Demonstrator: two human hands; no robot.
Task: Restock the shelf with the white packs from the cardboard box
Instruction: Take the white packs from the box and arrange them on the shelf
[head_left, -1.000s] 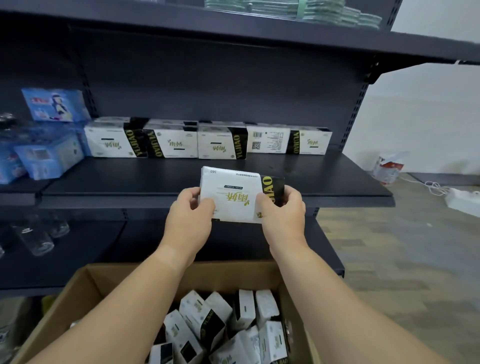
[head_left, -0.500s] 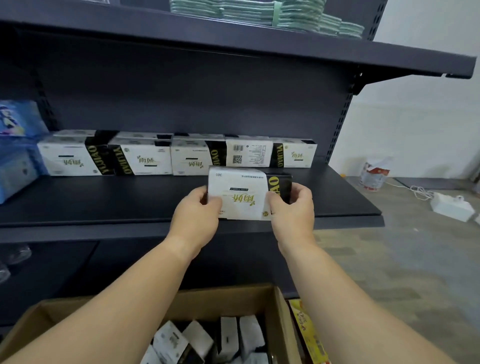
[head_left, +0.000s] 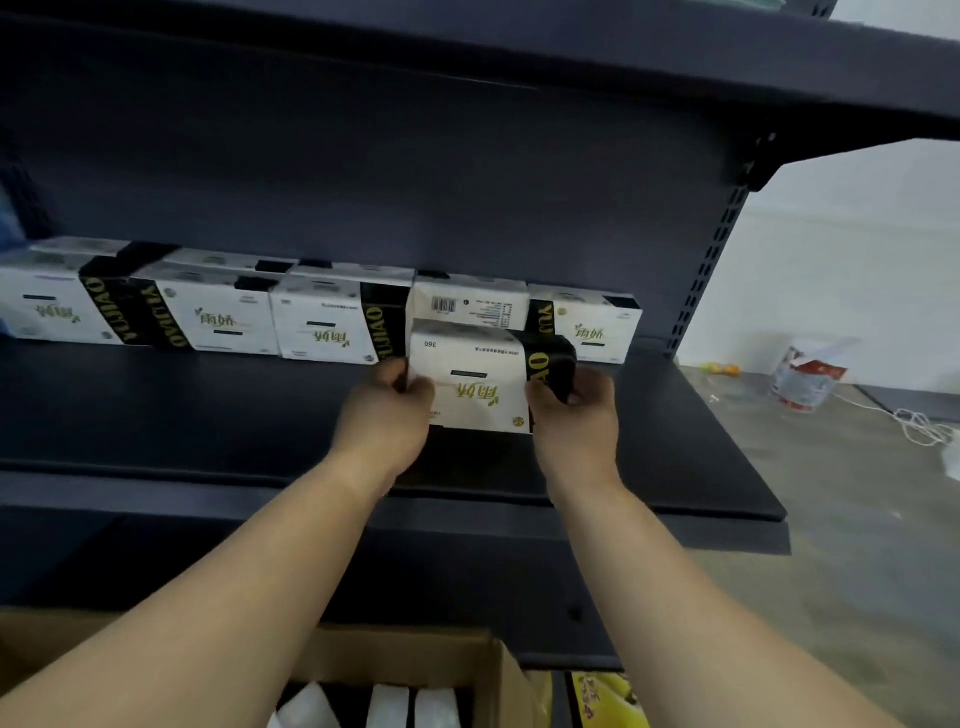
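Note:
A white pack (head_left: 480, 382) with a black band sits between my two hands over the dark shelf (head_left: 208, 415). My left hand (head_left: 387, 415) grips its left end and my right hand (head_left: 576, 413) grips its black right end. The pack is just in front of a row of several like packs (head_left: 322, 322) lined along the shelf's back. Whether the held pack touches the shelf surface is hidden by my hands. The cardboard box (head_left: 498, 670) is at the bottom edge, with white packs (head_left: 389, 706) inside.
An upper shelf (head_left: 675, 57) hangs over the row. A lower shelf (head_left: 519, 597) lies under the working one. A yellow packet (head_left: 602, 696) lies beside the box. On the floor at right stand a red-and-white bag (head_left: 808, 374) and a white cable (head_left: 919, 421).
Both hands carried the pack up from above the box and forward over the shelf, close to the back row. The view moved nearer the shelf; the box dropped toward the bottom edge.

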